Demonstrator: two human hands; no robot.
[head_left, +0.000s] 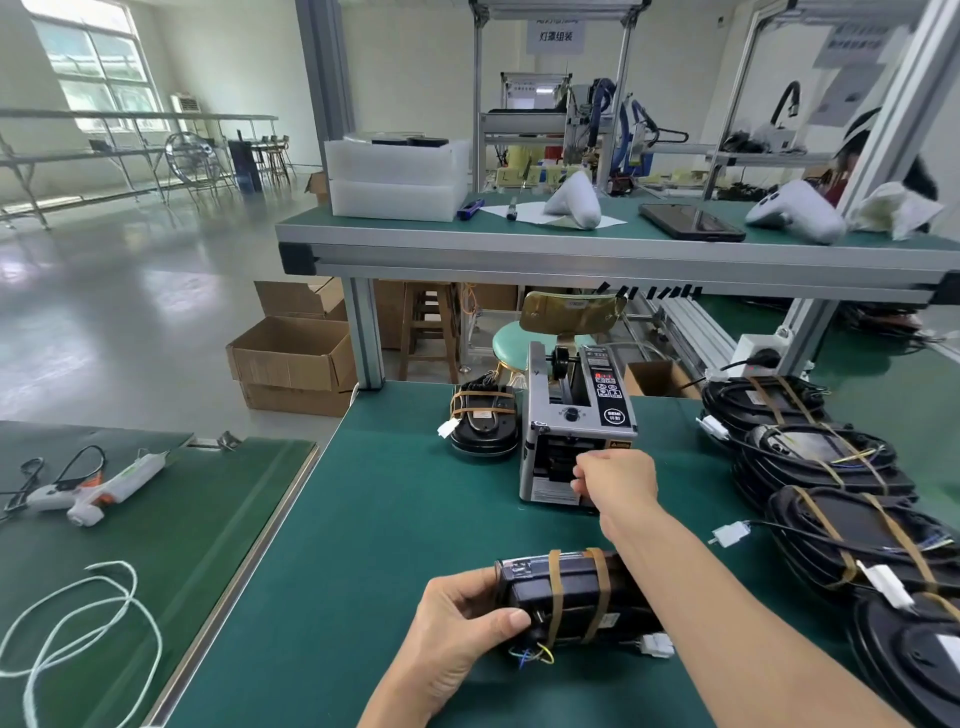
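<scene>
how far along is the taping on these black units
Done: the lone unit beside the tape dispenser and the units stacked at right already wear tan tape bands. In hand: the left hand grips a black unit with two bands, while the right hand, fingers curled, sits at the dispenser's outlet; any strip there is hidden. Left: probably one more strip for this unit.

The black unit (576, 597) in my left hand (457, 623) looks like smooth, faintly glossy plastic, strapped with 2 bands (601, 587) of matt tan, paper-like tape, and a clear shiny film (524, 566) covers its top corner. The tape dispenser (550, 447) at my right hand (618, 480) has a satin, silver-grey, metal-looking housing and a glossy black plastic control panel (607, 387). Both stand on a matt green, rubbery-looking bench mat (389, 519) edged by a bare, dull-shining metal strip (249, 566).
</scene>
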